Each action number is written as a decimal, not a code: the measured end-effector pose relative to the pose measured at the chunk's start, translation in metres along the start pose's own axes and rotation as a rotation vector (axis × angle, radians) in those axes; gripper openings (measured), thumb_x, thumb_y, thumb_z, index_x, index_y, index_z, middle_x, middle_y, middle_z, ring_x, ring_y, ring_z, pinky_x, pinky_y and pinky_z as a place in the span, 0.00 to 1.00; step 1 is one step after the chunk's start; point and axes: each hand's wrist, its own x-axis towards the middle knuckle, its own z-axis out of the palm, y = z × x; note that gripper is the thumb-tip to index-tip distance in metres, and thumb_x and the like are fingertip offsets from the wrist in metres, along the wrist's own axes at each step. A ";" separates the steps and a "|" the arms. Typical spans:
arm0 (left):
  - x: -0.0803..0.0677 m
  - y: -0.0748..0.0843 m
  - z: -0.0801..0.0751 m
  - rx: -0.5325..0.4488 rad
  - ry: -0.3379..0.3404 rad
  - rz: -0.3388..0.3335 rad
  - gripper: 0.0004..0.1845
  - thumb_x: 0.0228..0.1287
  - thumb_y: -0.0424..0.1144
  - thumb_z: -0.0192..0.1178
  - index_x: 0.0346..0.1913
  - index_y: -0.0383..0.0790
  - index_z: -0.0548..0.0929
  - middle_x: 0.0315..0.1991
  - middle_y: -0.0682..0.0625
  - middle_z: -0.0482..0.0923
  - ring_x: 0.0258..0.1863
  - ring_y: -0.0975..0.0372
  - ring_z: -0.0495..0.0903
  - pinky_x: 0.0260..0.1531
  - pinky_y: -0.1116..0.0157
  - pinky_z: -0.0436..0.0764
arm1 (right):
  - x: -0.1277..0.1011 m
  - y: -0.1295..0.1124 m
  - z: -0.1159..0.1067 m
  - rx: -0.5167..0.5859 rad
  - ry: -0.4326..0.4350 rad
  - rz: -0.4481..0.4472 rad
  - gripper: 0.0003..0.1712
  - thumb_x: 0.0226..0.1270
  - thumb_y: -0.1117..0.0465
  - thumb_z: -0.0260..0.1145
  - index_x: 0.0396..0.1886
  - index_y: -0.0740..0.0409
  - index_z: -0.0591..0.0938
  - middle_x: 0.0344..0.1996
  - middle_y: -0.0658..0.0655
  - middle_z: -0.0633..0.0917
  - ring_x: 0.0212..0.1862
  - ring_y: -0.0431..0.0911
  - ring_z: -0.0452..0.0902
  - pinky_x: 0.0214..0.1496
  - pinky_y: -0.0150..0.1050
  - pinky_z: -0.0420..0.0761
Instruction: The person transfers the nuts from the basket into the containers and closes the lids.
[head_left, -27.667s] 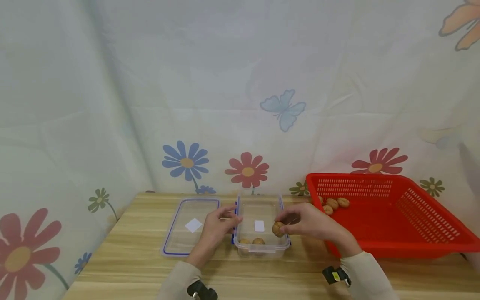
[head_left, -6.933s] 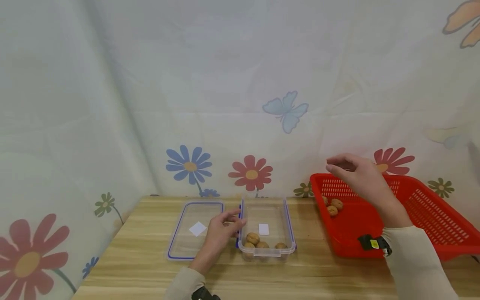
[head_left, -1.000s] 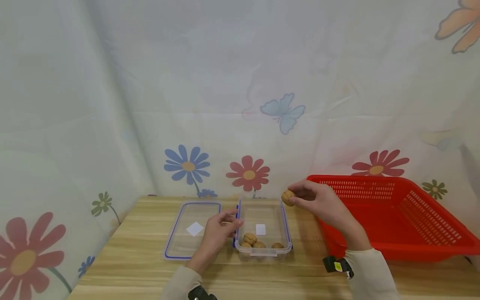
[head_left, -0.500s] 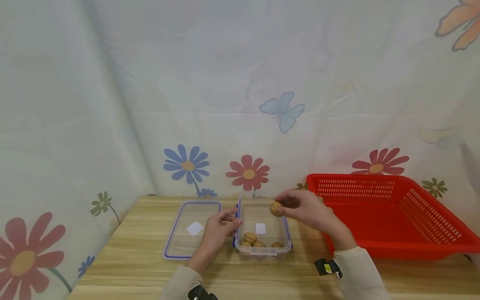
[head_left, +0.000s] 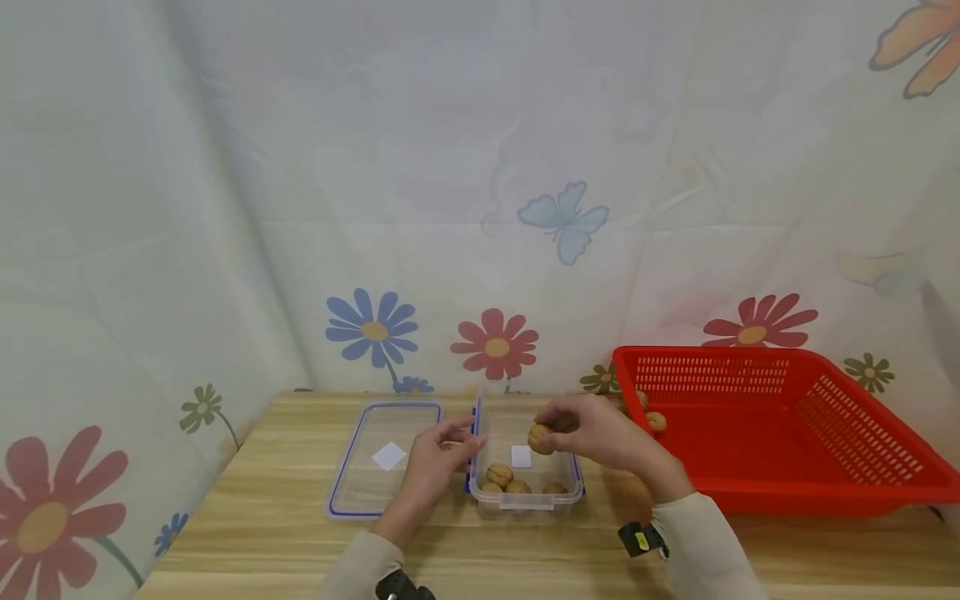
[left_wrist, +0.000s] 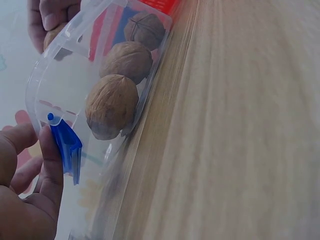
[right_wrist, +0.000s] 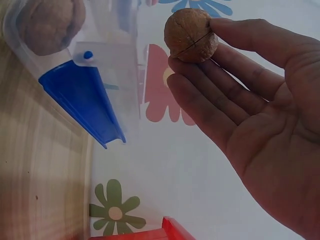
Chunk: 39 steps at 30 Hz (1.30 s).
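Note:
A walnut (head_left: 539,439) is pinched between the thumb and fingertips of my right hand (head_left: 592,433), above the right part of a clear plastic box (head_left: 525,503). In the right wrist view the held walnut (right_wrist: 191,36) shows whole. Several walnuts (head_left: 499,476) lie along the near end of the box, and the left wrist view shows these walnuts (left_wrist: 112,105) through its wall. My left hand (head_left: 435,462) holds the box's left side at the rim, its fingers (left_wrist: 51,170) beside a blue clip (left_wrist: 69,150).
A clear lid (head_left: 345,504) with a blue seal lies left of the box on the wooden table (head_left: 247,517). The red basket (head_left: 795,492) stands at the right, with a few walnuts (head_left: 656,422) at its left end. A flowered cloth (head_left: 420,167) hangs behind.
Over the last second my right hand has brought the walnut left and down from beside the basket to over the box. The left hand stays put. The box holds more walnuts than 27.7 s ago.

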 end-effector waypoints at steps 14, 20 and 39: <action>-0.001 0.001 0.000 -0.002 0.003 0.009 0.24 0.70 0.34 0.72 0.65 0.26 0.82 0.43 0.42 0.83 0.36 0.53 0.85 0.32 0.65 0.89 | 0.007 0.004 0.015 0.009 -0.088 -0.034 0.10 0.69 0.65 0.76 0.48 0.57 0.89 0.40 0.48 0.89 0.41 0.45 0.84 0.52 0.46 0.89; 0.000 0.000 0.001 -0.006 0.006 0.004 0.24 0.70 0.34 0.72 0.64 0.26 0.82 0.42 0.42 0.83 0.37 0.52 0.86 0.32 0.65 0.89 | 0.010 0.006 0.021 -0.029 -0.114 -0.033 0.10 0.67 0.63 0.78 0.47 0.56 0.90 0.40 0.47 0.89 0.42 0.45 0.82 0.52 0.47 0.88; 0.002 -0.002 -0.001 0.010 -0.004 -0.003 0.23 0.70 0.33 0.71 0.64 0.27 0.83 0.42 0.42 0.83 0.36 0.57 0.86 0.33 0.65 0.89 | 0.014 0.009 0.037 -0.099 -0.158 -0.079 0.10 0.69 0.68 0.75 0.49 0.63 0.89 0.43 0.53 0.90 0.45 0.48 0.84 0.56 0.53 0.87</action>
